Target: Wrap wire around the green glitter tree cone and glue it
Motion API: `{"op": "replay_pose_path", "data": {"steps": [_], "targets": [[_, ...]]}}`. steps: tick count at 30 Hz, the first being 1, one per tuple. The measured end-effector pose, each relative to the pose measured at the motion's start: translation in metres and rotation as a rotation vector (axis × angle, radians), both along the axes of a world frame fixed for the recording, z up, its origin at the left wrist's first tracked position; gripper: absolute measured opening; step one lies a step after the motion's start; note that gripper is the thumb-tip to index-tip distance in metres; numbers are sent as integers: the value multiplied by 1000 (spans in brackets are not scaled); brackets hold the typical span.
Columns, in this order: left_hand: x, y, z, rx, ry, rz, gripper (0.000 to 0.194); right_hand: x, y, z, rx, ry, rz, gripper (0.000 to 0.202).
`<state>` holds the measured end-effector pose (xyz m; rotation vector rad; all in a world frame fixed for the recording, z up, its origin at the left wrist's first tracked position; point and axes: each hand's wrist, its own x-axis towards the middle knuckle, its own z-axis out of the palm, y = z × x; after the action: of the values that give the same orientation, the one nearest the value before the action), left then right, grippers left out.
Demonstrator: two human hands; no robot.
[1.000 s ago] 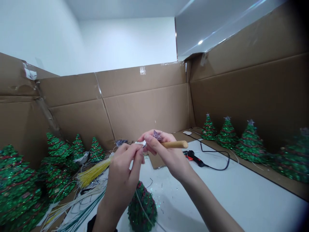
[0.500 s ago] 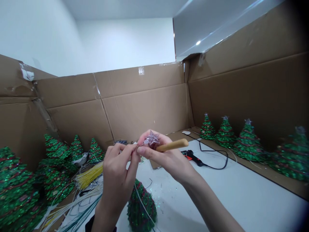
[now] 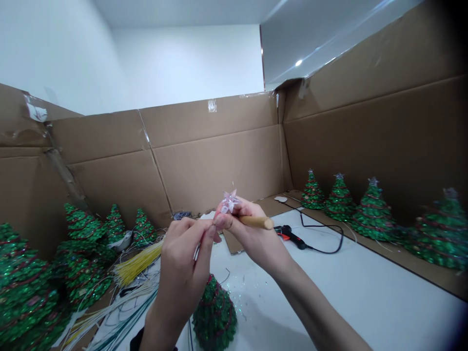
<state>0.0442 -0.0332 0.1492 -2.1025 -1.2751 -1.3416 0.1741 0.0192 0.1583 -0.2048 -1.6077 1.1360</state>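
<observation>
Both hands meet above the table. My right hand (image 3: 252,234) is closed around a clear, pinkish star ornament (image 3: 230,201) and a wooden handle (image 3: 258,223); the tool's working end is hidden in the fingers. My left hand (image 3: 188,248) pinches at the star's base, fingertips touching those of the right. A thin wire (image 3: 190,334) hangs below the left hand and seems to run from its fingers, though the pinch itself is hidden. Under the hands, a small green glittery Christmas tree (image 3: 215,317) with red garland stands upright on the white table (image 3: 270,312), with no star visible on its top.
Star-topped trees (image 3: 373,209) line the right cardboard wall (image 3: 376,136). More trees (image 3: 78,258) stand at left, beside yellow wires (image 3: 137,263) and white wires (image 3: 120,304). A black glue gun (image 3: 292,237) with a cord lies behind the right hand, near a cardboard piece (image 3: 232,243).
The star has risen slightly and tilted upright, while the wooden handle's end has swung a little left and down. The wire that crossed the tree now hangs to its left.
</observation>
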Motion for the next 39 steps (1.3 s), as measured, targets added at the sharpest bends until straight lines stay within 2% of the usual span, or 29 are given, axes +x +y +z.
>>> {"op": "replay_pose_path", "data": {"steps": [5, 9, 11, 16, 21, 24, 27, 31, 33, 36, 39], "targets": [[1, -5, 2, -129, -102, -59, 30, -3, 2, 0, -46, 44, 36, 35], [2, -5, 2, -202, -258, -127, 33, -5, 1, 0, -57, 29, 167, 31], [2, -5, 2, -221, -285, -140, 33, -4, 0, 0, -54, 9, 184, 32], [1, -4, 1, -254, -241, -152, 33, -4, 1, -3, -87, 67, 99, 31], [-2, -5, 6, -298, -73, -145, 31, 3, 4, 0, -182, 194, 80, 32], [-12, -2, 8, -452, 73, -134, 33, 19, 11, 5, -174, 345, 7, 33], [-28, 3, 8, -615, 144, -144, 36, 48, 23, 9, -106, 469, -137, 28], [-49, 10, 8, -717, 87, -152, 36, 88, 39, 8, -23, 580, -363, 15], [-55, 13, 8, -747, 29, -182, 35, 95, 45, 7, 0, 601, -430, 13], [-54, 16, 7, -726, -73, -239, 33, 78, 49, 5, -47, 505, -421, 26], [-45, 18, 3, -689, -144, -258, 30, 39, 45, 0, -118, 252, -292, 42]]}}
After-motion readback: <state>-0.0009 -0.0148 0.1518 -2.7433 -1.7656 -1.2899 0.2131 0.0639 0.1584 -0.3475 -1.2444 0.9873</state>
